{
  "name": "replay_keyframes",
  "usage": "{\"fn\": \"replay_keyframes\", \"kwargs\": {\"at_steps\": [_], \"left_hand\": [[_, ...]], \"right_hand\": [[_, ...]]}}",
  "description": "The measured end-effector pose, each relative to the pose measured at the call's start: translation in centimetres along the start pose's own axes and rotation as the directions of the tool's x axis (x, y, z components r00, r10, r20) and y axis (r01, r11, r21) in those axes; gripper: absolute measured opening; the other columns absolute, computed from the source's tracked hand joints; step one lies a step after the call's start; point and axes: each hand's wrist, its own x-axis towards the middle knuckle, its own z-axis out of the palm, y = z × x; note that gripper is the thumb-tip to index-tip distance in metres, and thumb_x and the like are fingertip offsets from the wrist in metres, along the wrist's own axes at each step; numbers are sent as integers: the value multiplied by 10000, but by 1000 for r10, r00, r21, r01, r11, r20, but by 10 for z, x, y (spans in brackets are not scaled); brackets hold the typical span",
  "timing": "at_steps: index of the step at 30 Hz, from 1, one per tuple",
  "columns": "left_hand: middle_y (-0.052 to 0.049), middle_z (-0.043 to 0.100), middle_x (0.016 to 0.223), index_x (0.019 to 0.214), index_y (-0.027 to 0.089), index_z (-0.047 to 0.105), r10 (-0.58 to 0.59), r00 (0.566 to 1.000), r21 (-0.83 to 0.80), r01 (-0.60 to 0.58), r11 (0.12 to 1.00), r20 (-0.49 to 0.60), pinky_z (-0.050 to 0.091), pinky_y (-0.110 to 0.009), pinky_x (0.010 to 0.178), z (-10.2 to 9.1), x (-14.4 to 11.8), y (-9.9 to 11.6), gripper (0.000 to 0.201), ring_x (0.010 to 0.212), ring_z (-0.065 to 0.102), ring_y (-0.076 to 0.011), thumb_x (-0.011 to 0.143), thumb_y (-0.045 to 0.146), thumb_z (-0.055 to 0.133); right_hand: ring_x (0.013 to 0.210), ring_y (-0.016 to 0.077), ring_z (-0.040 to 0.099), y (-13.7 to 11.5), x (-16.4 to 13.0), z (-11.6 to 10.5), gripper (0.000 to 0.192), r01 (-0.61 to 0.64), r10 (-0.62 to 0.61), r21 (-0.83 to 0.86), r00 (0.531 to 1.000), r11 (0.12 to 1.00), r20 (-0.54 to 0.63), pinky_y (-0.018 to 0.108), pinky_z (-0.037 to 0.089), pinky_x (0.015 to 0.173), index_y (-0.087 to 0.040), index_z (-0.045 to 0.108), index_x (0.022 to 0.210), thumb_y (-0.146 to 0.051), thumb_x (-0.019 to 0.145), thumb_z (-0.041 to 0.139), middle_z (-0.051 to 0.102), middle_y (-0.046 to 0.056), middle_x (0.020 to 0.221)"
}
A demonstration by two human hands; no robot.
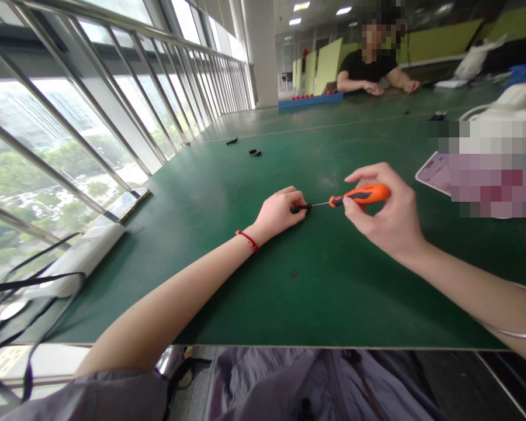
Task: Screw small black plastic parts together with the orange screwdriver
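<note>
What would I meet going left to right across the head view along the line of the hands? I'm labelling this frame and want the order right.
White power strip → red bracelet → left hand → small black part → orange screwdriver → right hand → phone.

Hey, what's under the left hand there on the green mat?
A small black part pokes out from under the left hand, pinned against the green mat. The screwdriver in the right hand has its tip at the part. The fingers cover the rest of the part.
</note>
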Motion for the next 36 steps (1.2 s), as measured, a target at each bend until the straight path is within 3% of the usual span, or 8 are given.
{"fn": "replay_keyframes", "kwargs": {"at_steps": [2,8,12,17,22,27,31,36], "left_hand": [[-24,617,879,776,170,632,1,1000,2,-1,1000,2,474,-236,656,0,0,0,78,745,590,-133,751,217,575],[-24,616,872,773,170,630,3,1000,7,-3,1000,-2,476,-239,666,0,0,0,73,743,589,-133,753,210,573],[-23,616,872,767,168,626,-2,1000,-4,2,1000,2,474,-237,655,0,0,-1,68,739,588,-131,750,212,577],[-18,610,855,768,166,626,7,1000,-28,-7,1000,-4,473,-234,660,1,1,-3,68,733,580,-125,748,212,581],[-21,612,861,768,169,631,-3,1000,-18,3,1000,5,467,-239,662,0,1,-2,72,730,583,-126,746,215,581],[-24,613,863,766,171,631,-6,1000,-15,6,1000,9,470,-240,664,0,1,-1,80,739,586,-131,751,223,573],[-20,612,862,766,170,629,3,1000,-13,-3,1000,5,472,-234,650,0,1,-2,70,736,585,-129,749,214,578],[-19,611,863,766,167,628,7,1000,-11,-7,1000,1,469,-234,653,0,0,-2,71,730,581,-127,752,216,579]], "right_hand": [[598,155,517,1,0,0,336,15,-15,44,1000,999,-6,328,433,672,-246,517,970,-209,664,651,539,-34,686],[575,157,520,1,-1,-1,93,-51,53,-22,997,998,53,336,418,669,-234,567,779,-314,760,611,572,-10,640],[680,185,560,-1,0,-2,354,13,-13,24,1000,1000,14,349,437,729,-246,516,1009,-233,681,648,577,-6,739],[550,153,523,-3,2,-3,135,-83,92,-58,981,995,170,316,408,606,-226,576,802,-337,741,623,571,-12,628],[595,151,543,-3,2,-2,351,-20,19,11,998,1000,67,325,444,672,-241,531,1007,-252,678,653,582,-20,736],[575,171,559,-4,3,-1,154,-54,60,-54,991,997,121,333,428,659,-219,580,761,-363,737,630,587,-6,601],[689,189,574,-2,3,-2,272,0,0,-17,1000,1000,22,364,442,762,-225,567,952,-232,689,636,594,-2,700],[537,144,504,-3,3,-5,205,-52,51,7,995,999,87,308,406,580,-210,580,874,-305,709,656,529,-25,609]]}}
